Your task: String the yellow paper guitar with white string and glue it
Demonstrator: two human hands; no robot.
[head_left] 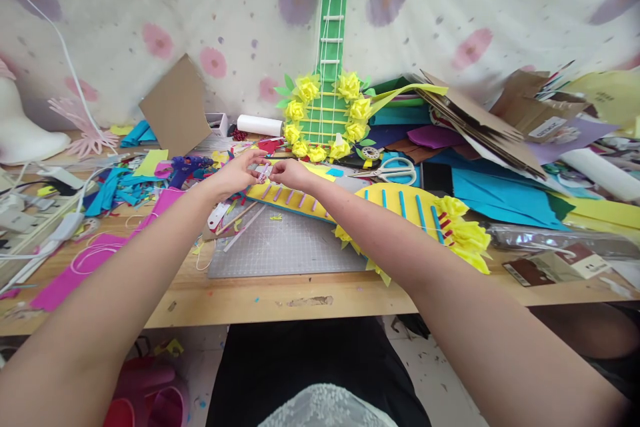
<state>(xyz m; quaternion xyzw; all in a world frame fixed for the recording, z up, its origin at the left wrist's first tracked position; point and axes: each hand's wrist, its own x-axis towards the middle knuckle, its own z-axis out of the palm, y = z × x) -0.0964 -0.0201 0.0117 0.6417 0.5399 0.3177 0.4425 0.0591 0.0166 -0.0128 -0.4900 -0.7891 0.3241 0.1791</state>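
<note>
Across the wooden desk (250, 300) lies one yellow guitar-shaped model (411, 208), partly over one grey gridded mat (285, 247). Near its narrow end are the left hand (244, 172), fingers curved, and right hand (294, 175), fingers bunched; any grip cannot be told. One brown cardboard box (533, 110), back right, holds thin sticks (561, 72).

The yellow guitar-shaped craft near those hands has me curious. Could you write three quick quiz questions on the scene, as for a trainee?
1. True or false: the white roll lies to the right of the green guitar-shaped craft.
2. What colour are the flowers on the green craft? a) red b) yellow c) purple
3. Are the left hand and right hand nearer the flowered end or the narrow end of the yellow guitar-shaped craft?

Key: 1. False, it lies to the left. 2. b. 3. The narrow end.
</note>
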